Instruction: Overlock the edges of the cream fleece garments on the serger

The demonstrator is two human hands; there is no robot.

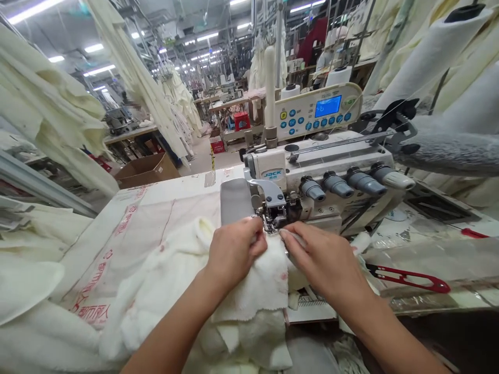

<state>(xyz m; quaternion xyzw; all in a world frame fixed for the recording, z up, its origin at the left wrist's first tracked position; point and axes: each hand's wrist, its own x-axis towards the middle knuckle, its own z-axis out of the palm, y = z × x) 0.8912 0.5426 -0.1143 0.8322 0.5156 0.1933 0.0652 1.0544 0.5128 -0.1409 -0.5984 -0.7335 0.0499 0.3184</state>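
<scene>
A cream fleece fabric piece lies on the sewing table, its edge pushed up under the presser foot of a white overlock sewing machine. My left hand is closed on the fabric edge just left of the presser foot. On the right of the foot my right hand pinches the same edge with its fingertips. Both forearms reach in from the bottom of the view.
Red thread snips lie on the table right of my right hand. The control panel stands behind the machine. Piles of cream fabric sit at left; hanging cream garments and a cardboard box are beyond.
</scene>
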